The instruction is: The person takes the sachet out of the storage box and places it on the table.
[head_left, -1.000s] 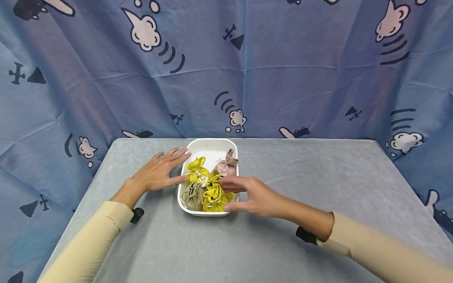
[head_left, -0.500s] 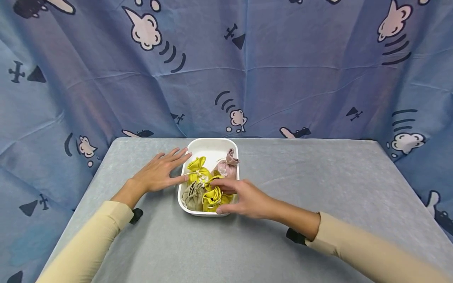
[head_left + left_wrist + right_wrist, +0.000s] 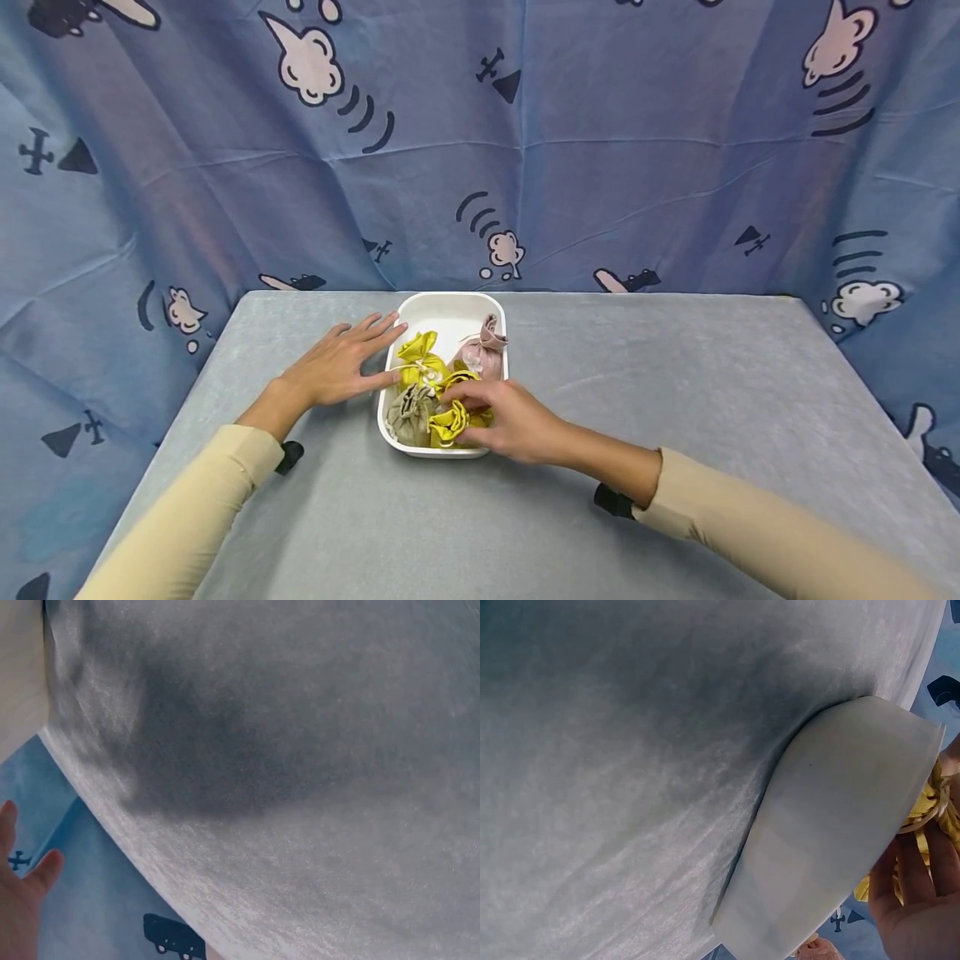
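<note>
A white tray holds several small drawstring pouches. My right hand grips a yellow pouch at the tray's front right, thumb and fingers round its gathered top. In the right wrist view the fingers curl about the yellow cloth behind the tray wall; part of the pouch is hidden. My left hand, fingers spread, rests at the tray's left rim. Close to it are another yellow pouch with a white flower and a grey-green pouch. A pink pouch leans at the right wall.
The tray stands on a grey cloth-covered table, near its far edge. Behind hangs a blue printed curtain, which also closes in both sides. The tray's outer wall rises close beside my right wrist.
My right hand has moved left and its fingers have closed round the yellow pouch's top. My left hand and the tray stay in place.
</note>
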Tool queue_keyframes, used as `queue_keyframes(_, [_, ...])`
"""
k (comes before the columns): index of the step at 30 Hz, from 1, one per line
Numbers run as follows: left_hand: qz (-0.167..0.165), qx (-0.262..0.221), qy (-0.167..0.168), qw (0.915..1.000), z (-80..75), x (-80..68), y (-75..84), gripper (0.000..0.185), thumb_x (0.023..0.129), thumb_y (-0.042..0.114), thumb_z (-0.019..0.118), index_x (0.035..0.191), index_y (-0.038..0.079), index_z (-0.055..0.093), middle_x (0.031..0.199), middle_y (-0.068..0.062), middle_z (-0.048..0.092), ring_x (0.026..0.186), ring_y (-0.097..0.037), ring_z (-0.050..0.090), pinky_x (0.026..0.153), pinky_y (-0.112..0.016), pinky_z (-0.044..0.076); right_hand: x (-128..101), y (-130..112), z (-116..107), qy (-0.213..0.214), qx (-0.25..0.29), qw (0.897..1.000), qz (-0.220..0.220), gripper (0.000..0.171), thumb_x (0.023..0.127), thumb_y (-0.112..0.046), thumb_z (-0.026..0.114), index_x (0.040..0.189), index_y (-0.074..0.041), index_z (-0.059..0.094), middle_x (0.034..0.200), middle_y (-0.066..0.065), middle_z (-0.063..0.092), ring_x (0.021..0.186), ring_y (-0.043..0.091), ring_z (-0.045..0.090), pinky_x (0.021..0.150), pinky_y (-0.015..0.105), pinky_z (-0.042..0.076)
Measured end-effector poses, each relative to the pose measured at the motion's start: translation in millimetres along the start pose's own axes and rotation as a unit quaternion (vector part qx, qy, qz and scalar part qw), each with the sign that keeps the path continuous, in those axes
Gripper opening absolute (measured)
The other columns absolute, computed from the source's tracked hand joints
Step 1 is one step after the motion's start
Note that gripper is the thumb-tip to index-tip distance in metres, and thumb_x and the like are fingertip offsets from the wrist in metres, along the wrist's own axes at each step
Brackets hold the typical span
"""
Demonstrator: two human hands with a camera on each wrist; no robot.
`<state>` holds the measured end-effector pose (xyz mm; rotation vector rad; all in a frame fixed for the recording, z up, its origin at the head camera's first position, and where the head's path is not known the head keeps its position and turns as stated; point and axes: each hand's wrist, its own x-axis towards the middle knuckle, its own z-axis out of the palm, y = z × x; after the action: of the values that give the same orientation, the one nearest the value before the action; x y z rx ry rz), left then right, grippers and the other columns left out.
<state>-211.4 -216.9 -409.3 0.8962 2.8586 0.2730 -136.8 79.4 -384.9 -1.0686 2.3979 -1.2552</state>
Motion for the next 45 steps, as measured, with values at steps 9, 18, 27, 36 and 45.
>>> queue_keyframes(9, [-0.001,-0.001,-0.002,1.0000,0.0,2.5,2.1,0.081,0.095,0.067,0.046,0.160,0.025,0.023,0.165,-0.001,0.016,0.151,-0.034,0.017,0.114,-0.063,0.022,-1.8,-3.0,-2.4,0.017,-0.034,0.999,0.000,0.029,0.083,-0.004,0.079,0.111,-0.009,0.072,0.103,-0.002,0.073,0.093,0.007,0.067,0.084,0.033,0.056])
queue_keyframes(18, [0.000,-0.005,-0.001,1.0000,-0.5,0.8,3.0,0.080,0.095,0.066,0.046,0.160,0.023,0.025,0.165,-0.001,0.016,0.151,-0.034,0.017,0.114,-0.062,0.022,-2.2,-7.0,-4.4,0.026,-0.046,0.999,-0.004,0.029,0.083,-0.005,0.080,0.110,-0.012,0.073,0.108,-0.003,0.073,0.092,0.006,0.063,0.083,0.031,0.055])
queue_keyframes(27, [0.003,0.004,0.001,1.0000,-0.9,0.7,4.2,0.081,0.095,0.066,0.047,0.160,0.023,0.025,0.165,-0.003,0.017,0.150,-0.034,0.019,0.113,-0.063,0.024,-2.9,-17.9,-17.7,0.030,-0.034,0.999,-0.021,0.032,0.083,0.000,0.078,0.113,-0.009,0.072,0.111,0.000,0.072,0.092,0.008,0.064,0.081,0.032,0.055])
queue_keyframes(36, [0.014,0.012,0.013,0.9998,0.4,-1.0,2.8,0.080,0.096,0.064,0.047,0.159,0.021,0.026,0.165,-0.004,0.019,0.149,-0.037,0.021,0.111,-0.064,0.026,-5.7,-26.8,-35.4,0.028,-0.033,0.998,-0.035,0.033,0.083,0.002,0.077,0.115,-0.005,0.071,0.112,0.004,0.072,0.093,0.011,0.067,0.084,0.031,0.056])
queue_keyframes(45, [0.017,0.015,0.017,0.9996,-0.3,-1.9,3.4,0.080,0.096,0.063,0.048,0.160,0.021,0.025,0.165,-0.004,0.018,0.150,-0.034,0.019,0.112,-0.064,0.026,-11.4,-38.2,-57.0,0.033,-0.053,0.997,-0.054,0.034,0.082,0.002,0.078,0.114,-0.006,0.071,0.114,0.004,0.072,0.094,0.010,0.067,0.083,0.030,0.056])
